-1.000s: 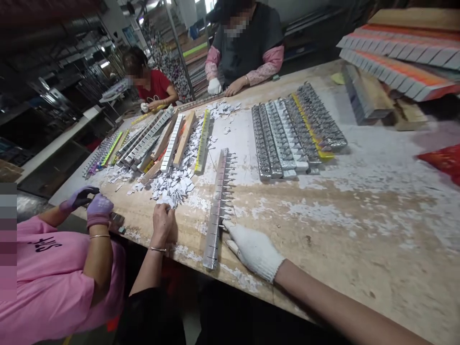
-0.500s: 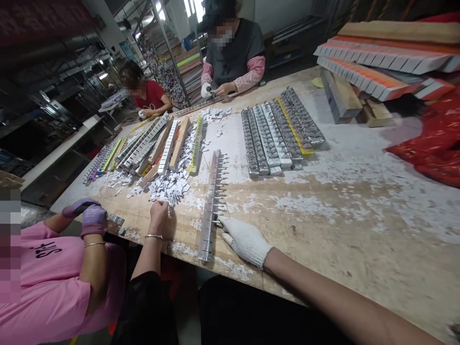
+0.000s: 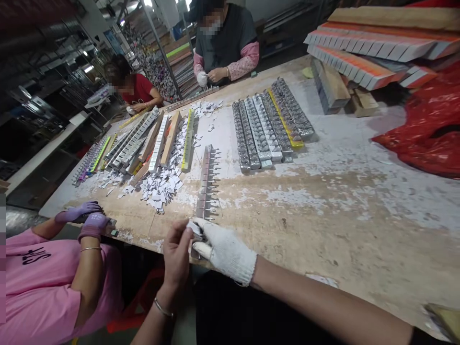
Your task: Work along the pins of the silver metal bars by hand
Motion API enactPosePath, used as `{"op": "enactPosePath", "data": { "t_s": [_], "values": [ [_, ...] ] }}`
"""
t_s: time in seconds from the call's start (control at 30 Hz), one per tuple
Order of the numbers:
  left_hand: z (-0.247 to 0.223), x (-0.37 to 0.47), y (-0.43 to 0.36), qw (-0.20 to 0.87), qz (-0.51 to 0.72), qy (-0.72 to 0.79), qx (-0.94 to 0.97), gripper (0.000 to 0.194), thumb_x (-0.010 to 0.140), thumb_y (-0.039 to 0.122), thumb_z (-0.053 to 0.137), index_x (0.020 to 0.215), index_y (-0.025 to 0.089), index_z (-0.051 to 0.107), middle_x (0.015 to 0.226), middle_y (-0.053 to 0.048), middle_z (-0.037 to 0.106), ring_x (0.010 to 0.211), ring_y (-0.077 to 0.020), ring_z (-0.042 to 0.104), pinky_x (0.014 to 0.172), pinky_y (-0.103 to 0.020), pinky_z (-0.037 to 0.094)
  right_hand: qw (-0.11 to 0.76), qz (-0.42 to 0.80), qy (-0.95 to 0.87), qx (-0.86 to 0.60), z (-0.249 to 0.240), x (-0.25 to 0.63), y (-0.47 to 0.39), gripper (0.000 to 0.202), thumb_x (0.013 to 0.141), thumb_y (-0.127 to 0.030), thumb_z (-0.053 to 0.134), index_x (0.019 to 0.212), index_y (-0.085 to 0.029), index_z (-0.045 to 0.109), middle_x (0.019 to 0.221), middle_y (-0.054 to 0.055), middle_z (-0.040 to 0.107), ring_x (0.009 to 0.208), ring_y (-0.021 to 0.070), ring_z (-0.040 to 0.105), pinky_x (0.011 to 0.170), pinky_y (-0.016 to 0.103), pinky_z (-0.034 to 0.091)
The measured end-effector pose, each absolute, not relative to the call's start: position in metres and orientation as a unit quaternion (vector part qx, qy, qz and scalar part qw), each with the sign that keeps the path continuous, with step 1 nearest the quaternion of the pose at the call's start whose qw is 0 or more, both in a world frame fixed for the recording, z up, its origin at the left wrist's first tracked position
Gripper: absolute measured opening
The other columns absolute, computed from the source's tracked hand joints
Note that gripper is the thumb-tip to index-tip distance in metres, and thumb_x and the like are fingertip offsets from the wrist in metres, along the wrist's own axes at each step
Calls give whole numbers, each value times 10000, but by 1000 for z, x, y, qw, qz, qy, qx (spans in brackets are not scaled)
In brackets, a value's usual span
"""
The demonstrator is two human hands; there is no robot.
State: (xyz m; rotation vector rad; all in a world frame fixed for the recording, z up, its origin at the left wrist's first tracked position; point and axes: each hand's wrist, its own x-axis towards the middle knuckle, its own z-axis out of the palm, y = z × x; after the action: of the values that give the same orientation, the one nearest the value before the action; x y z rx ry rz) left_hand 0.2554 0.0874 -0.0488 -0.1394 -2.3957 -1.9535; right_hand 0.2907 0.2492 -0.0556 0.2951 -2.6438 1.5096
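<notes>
My bare left hand pinches a small white piece between thumb and fingers, over the near end of a long strip. My gloved right hand meets it there, its fingers closed around a small metal part that is mostly hidden. The grey strip lies lengthwise on the table, with a row of thin metal pins sticking out along its right side. Beyond my left hand, a pile of small white pieces is heaped on the table.
Wooden and white bars lie at the left. Filled metallic rows stand beyond the strip. Orange-edged bars and a red bag are at the right. A purple-gloved co-worker sits left; two people work across the table.
My left hand has moved from the white pile toward my right hand, now with a white piece. My right hand has shifted down toward the strip's near end. The view has shifted slightly.
</notes>
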Motion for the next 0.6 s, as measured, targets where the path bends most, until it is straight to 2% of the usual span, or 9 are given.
{"op": "enactPosePath", "data": {
  "t_s": [0.07, 0.13, 0.23, 0.33, 0.4, 0.43, 0.53, 0.6],
  "values": [
    [-52, 277, 99, 11, -633, -772, -51, 285, 896, 403, 674, 1072, 180, 669, 996, -71, 683, 897, -197, 639, 810, -297, 530, 59, 478, -871, 98, -63, 299, 242, 401, 997, -259, 515, 1390, -178, 505, 1282, 95, 647, 1158, 213, 617, 1010, 322, 484],
    [-56, 284, 99, -15, -621, -781, -62, 270, 916, 406, 655, 1066, 181, 667, 986, -70, 685, 895, -207, 640, 799, -305, 532, 42, 399, -911, 99, -71, 305, 242, 372, 1031, -250, 431, 1380, -154, 517, 1275, 136, 642, 1149, 246, 623, 990, 359, 497],
    [-63, 277, 84, -50, -545, -830, -111, 271, 916, 421, 652, 1061, 193, 670, 953, -68, 667, 870, -214, 635, 789, -330, 535, -64, 287, -950, 104, -79, 307, 253, 342, 1005, -267, 491, 1319, -152, 559, 1170, 158, 670, 1030, 286, 667, 852, 369, 541],
    [-72, 262, 70, 30, -375, -915, -145, 491, 772, 467, 782, 1153, 186, 653, 1070, -115, 610, 1013, -293, 595, 871, -430, 520, -163, 232, -955, 86, -79, 300, 266, 325, 924, -307, 636, 1201, -141, 599, 1057, 145, 688, 962, 308, 686, 792, 360, 539],
    [-79, 254, 66, 41, -291, -944, -147, 623, 700, 451, 815, 1211, 155, 615, 1076, -129, 583, 1019, -318, 575, 870, -470, 509, -187, 214, -956, 73, -78, 292, 270, 240, 943, -265, 588, 1150, -143, 606, 1008, 130, 696, 936, 312, 695, 755, 360, 534],
    [-81, 252, 67, 21, -274, -950, -148, 591, 712, 423, 795, 1201, 147, 610, 1046, -120, 585, 989, -310, 580, 854, -466, 509, -188, 209, -957, 71, -77, 288, 271, 200, 959, -232, 542, 1128, -148, 608, 988, 121, 699, 923, 308, 700, 734, 356, 530],
    [-86, 250, 70, -38, -280, -948, -145, 318, 801, 331, 672, 1078, 177, 645, 916, -63, 602, 876, -253, 598, 791, -399, 504, -170, 200, -962, 77, -78, 278, 267, 171, 962, -159, 487, 1086, -157, 605, 938, 99, 700, 888, 286, 707, 670, 327, 508],
    [-88, 249, 69, -59, -315, -938, -128, 263, 819, 327, 644, 1046, 196, 664, 902, -51, 622, 851, -235, 611, 767, -365, 504, -160, 189, -967, 63, -78, 272, 263, 173, 973, -142, 462, 1072, -157, 603, 916, 93, 700, 862, 271, 709, 635, 309, 489]
  ]
}}
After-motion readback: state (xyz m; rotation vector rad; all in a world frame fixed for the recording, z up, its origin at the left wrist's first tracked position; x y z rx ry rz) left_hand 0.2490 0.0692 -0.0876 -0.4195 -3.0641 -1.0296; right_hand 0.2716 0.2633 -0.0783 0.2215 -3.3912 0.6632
